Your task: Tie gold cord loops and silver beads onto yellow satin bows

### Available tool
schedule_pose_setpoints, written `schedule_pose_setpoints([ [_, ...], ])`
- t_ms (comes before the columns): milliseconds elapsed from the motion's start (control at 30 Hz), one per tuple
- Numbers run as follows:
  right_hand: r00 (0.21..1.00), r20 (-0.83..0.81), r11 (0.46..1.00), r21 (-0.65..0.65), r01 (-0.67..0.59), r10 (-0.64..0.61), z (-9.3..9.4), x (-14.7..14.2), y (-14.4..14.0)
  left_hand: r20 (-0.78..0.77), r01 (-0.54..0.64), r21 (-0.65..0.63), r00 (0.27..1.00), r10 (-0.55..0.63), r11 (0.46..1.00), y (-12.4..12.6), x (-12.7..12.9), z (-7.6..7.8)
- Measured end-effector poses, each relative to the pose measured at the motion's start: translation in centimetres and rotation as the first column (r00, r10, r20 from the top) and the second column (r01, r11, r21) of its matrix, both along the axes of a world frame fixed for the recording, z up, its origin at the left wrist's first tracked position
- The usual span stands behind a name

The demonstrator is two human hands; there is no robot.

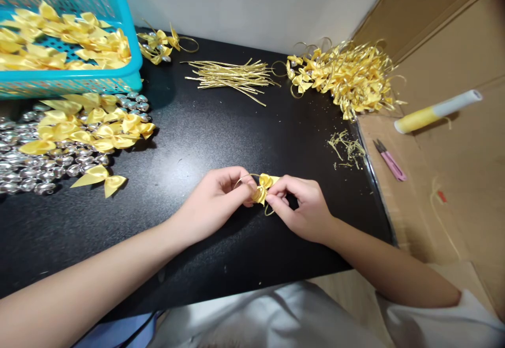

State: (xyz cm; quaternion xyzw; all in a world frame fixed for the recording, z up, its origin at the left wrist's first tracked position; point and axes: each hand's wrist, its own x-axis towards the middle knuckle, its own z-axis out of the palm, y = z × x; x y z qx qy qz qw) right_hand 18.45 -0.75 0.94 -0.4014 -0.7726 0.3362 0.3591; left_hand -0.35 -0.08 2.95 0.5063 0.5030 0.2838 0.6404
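Two bare forearms, no watch or rings visible. A short white sleeve [469, 316] covers the right upper arm; white cloth [276, 316] covers the lap.

A single head-worn camera looks forward and steeply down from close above the black counter [205, 127], facing the white wall beyond it, with the person's lap at the bottom edge.

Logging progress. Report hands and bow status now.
Left hand and right hand both pinching one yellow bow with gold cord. Nothing blocking.
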Motion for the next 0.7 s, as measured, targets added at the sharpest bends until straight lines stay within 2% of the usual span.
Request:
schedule_pose_setpoints([
  [700,1.000,0.004,0.999,0.020,0.031,-0.031,-0.49,-0.04,-0.10,0.040,0.049,0.019,0.998,-0.049,0.999,-0.18,-0.08,-0.66],
])
